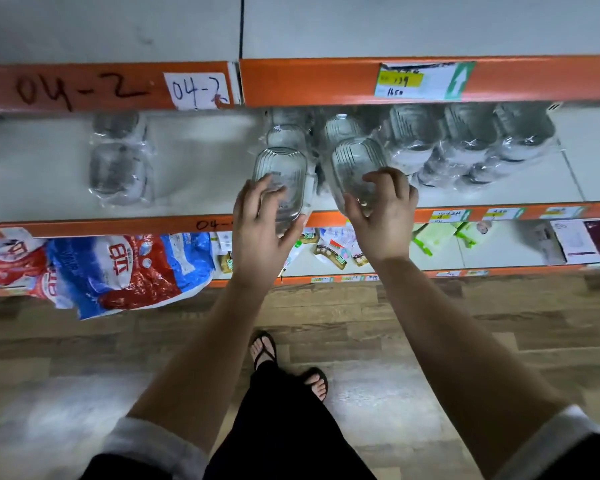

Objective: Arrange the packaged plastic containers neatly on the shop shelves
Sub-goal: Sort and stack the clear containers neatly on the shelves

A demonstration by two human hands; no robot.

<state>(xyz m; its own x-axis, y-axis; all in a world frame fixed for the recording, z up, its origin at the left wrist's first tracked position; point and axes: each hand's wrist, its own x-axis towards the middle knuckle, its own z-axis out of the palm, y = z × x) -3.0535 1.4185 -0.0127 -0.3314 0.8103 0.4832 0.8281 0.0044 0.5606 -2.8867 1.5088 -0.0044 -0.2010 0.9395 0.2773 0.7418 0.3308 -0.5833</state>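
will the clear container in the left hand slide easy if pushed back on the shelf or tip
The left container looks like thin, clear ribbed plastic, so probably light yet stiff. Its glossy surface and the smooth shelf suggest easy sliding. Held by the left hand at the front edge, it might tip off if released.

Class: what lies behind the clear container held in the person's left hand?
Another wrapped container stands right behind the left container, held by the left hand. The orange shelf edge above hides anything further back.
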